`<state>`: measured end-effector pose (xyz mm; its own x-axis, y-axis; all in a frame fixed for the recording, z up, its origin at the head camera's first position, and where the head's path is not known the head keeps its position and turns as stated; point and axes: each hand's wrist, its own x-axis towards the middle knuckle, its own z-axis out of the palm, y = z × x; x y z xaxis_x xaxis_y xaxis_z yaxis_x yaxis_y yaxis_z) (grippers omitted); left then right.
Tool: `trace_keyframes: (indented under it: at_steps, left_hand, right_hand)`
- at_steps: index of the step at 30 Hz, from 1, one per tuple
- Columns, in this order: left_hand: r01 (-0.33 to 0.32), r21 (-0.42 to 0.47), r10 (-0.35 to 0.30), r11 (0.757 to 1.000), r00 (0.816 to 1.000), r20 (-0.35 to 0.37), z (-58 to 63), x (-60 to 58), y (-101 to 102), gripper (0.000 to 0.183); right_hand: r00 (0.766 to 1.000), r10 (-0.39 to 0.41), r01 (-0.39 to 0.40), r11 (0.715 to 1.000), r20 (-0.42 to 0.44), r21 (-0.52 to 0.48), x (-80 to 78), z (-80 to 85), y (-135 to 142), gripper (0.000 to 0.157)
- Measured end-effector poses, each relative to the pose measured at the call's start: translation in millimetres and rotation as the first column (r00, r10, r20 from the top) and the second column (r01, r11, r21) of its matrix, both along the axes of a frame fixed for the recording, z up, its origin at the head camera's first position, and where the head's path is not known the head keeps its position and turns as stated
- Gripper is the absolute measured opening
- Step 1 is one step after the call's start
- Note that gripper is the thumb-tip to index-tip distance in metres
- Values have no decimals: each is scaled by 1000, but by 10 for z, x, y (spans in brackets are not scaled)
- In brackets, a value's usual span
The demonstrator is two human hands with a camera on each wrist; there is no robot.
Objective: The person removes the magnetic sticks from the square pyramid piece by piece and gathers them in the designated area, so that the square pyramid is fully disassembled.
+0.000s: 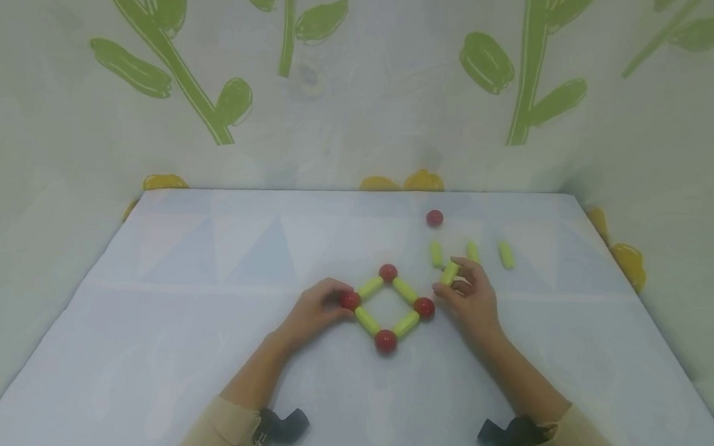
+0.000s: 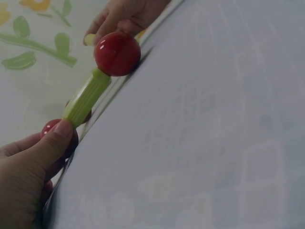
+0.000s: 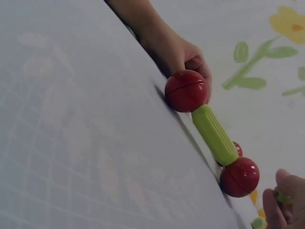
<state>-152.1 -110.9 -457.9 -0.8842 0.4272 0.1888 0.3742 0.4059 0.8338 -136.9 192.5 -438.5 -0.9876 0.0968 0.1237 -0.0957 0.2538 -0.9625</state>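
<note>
Four-sided and flat on the table, a frame of red balls (image 1: pixel 386 341) joined by yellow-green rods (image 1: pixel 367 321) lies in front of the person. My left hand (image 1: pixel 315 310) grips the red ball (image 1: pixel 350 300) at its left corner between thumb and fingers. Just off the right corner ball (image 1: pixel 424 308), my right hand (image 1: pixel 473 299) pinches a loose yellow-green rod (image 1: pixel 449 273), tilted and apart from the frame. In the left wrist view, the thumb lies where a ribbed rod (image 2: pixel 87 98) meets the held ball. The right wrist view shows the pinched rod mostly hidden by fingers.
Beyond the right hand lie loose rods (image 1: pixel 506 255), one partly behind the fingers, and a single red ball (image 1: pixel 435 217) farther back. The white table (image 1: pixel 162 347) ends at a wall (image 1: pixel 350 128) painted with green leaves. Dark straps (image 1: pixel 512 436) sit at both wrists.
</note>
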Motion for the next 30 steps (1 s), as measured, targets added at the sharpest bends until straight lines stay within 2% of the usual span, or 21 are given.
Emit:
trace_keyframes:
  at_steps: [4, 6, 9, 12, 15, 19, 23, 28, 30]
  left_hand:
    - [4, 8, -4, 1000, 1000, -19, 18, 0, 12, 41]
    - [8, 12, -8, 1000, 999, -32, 20, -3, 18, 42]
    - [14, 17, -13, 1000, 999, -41, 22, -4, 25, 42]
    - [13, 14, -12, 1000, 999, -41, 24, -2, 31, 43]
    - [9, 12, -9, 1000, 999, -38, 36, 2, 34, 43]
    - [4, 11, -4, 1000, 1000, -24, 39, 0, 41, 42]
    - [9, 15, -8, 1000, 1000, -17, 30, -7, 48, 42]
    - [-10, 1, 10, 1000, 1000, 5, 35, 1, 28, 43]
    - [-21, -10, 22, 1000, 1000, 14, 35, 4, 18, 43]
  right_hand:
    - [994, 79, -75, 996, 72, -50, -36, 77, 98, 69]
    - [990, 116, -115, 993, 83, -14, -58, 148, 180, 72]
    - [986, 142, -151, 983, 92, 104, -94, 263, 349, 71]
    - [986, 137, -159, 952, 100, 263, -120, 354, 552, 69]
    - [988, 147, -155, 906, 50, 394, -155, 399, 771, 65]
    - [986, 167, -133, 852, -22, 506, -227, 405, 1053, 61]
    - [988, 151, -131, 822, 9, 554, -292, 406, 1308, 59]
    - [990, 138, -137, 845, 36, 517, -404, 298, 1585, 58]
    - [988, 139, -154, 845, 68, 511, -443, 251, 1682, 59]
